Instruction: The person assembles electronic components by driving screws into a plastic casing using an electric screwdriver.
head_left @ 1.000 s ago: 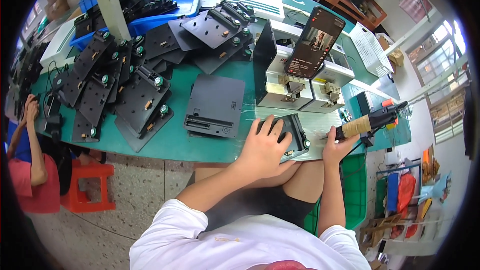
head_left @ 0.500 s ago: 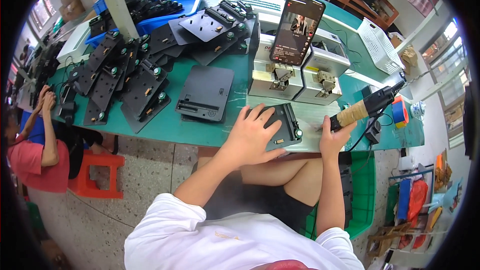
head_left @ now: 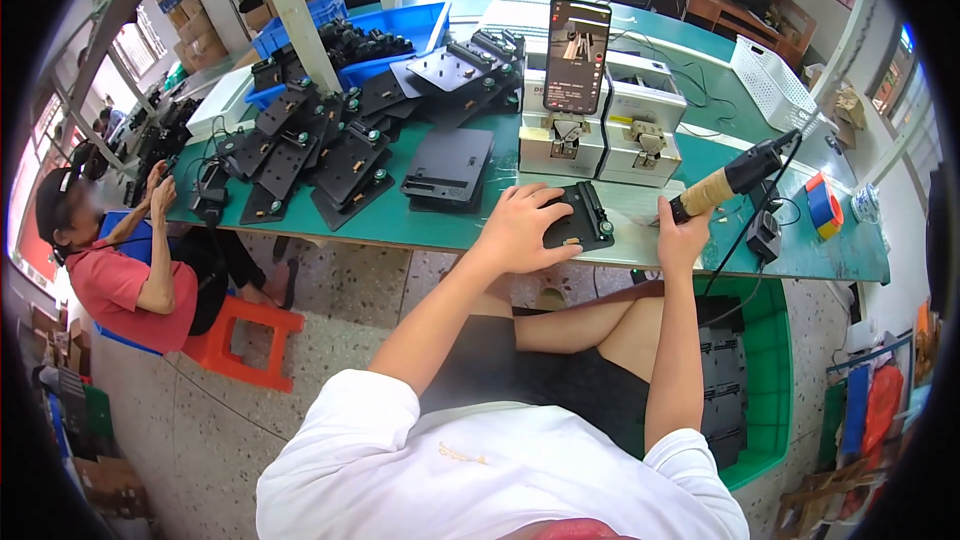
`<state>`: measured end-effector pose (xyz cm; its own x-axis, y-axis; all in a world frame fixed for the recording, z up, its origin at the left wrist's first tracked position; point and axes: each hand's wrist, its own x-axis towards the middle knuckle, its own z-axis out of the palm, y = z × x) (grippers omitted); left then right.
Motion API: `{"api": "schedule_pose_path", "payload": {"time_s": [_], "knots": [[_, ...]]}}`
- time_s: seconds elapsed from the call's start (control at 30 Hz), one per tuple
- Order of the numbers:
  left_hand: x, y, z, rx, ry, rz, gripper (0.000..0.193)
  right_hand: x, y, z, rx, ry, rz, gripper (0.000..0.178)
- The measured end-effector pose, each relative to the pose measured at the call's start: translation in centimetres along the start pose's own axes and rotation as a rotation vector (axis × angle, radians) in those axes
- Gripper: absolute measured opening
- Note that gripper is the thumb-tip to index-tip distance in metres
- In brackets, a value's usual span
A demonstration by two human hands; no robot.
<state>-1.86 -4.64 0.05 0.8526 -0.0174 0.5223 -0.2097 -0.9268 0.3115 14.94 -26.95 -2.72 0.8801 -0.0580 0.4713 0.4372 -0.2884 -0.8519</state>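
Note:
My left hand (head_left: 522, 232) rests on the left part of a black plate (head_left: 582, 224), its thumb along the near edge and its fingers over the top. A black rail with a silvery round part runs along the plate's right side. To the right of the plate, my right hand (head_left: 684, 238) is closed around a corded electric screwdriver (head_left: 722, 188) with a tan-wrapped grip. Its tip points left, apart from the plate, and is too small to make out clearly. Behind the plate stand two pale box-shaped machines (head_left: 640, 158), with a phone (head_left: 577, 55) propped upright against them.
Stacked black panels (head_left: 447, 168) lie left of my left hand, and a heap of plates (head_left: 330, 155) beyond them. A blue bin (head_left: 433, 25) stands behind. At right are tape rolls (head_left: 824, 207); a green crate (head_left: 770, 380) is below. Another person (head_left: 135, 275) sits at left.
The whole view has shifted, so the table appears farther right. My left hand's fingers are closer together on the plate. The phone's picture has changed. The screwdriver remains in my right hand.

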Motion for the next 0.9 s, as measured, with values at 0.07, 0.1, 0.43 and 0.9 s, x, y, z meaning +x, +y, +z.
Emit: {"api": "schedule_pose_path", "payload": {"time_s": [0.07,0.1,0.43,0.9], "knots": [[0.1,0.0,0.1,0.0,0.013,0.003,0.052,0.2,0.4,0.0,0.001,0.001,-0.017,0.069],[0.1,0.2,0.2,-0.014,0.016,-0.017,0.051,0.2,0.4,-0.1,0.005,-0.017,-0.009,0.066],[0.0,0.1,0.2,-0.018,0.024,-0.061,0.052,-0.1,-0.4,-0.2,0.034,-0.051,-0.019,0.046],[0.7,0.5,-0.3,-0.104,0.073,-0.014,0.061,0.5,-1.1,-0.2,0.026,-0.039,-0.04,0.044]]}}
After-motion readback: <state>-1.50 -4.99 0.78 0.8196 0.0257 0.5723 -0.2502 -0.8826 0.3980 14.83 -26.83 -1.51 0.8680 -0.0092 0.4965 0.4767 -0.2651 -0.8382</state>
